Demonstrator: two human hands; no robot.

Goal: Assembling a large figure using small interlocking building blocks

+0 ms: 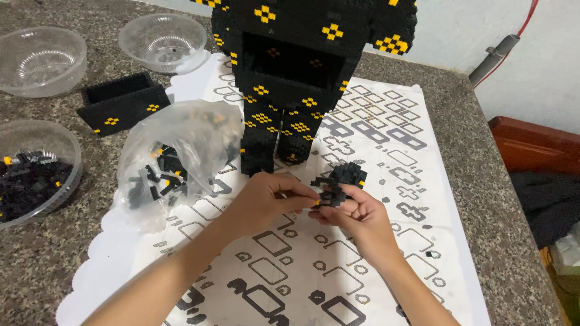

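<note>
My right hand [356, 220] holds a small cluster of black bricks [339, 183] with a few yellow ones, just above the paper sheet [374, 145]. My left hand [266, 202] pinches a tiny piece against the cluster's left edge; both hands touch there. Directly behind them stands a tall black block figure [290, 78] dotted with yellow patterns, its feet on the sheet. A clear plastic bag [175, 160] of loose black pieces lies to the left of my left hand.
A black brick box [124, 108] with yellow marks sits at back left. Two transparent bowls [39, 60] [162, 41] stand empty at the far left; a third bowl [33, 172] holds black pieces. The granite counter's edge [513, 241] runs along the right.
</note>
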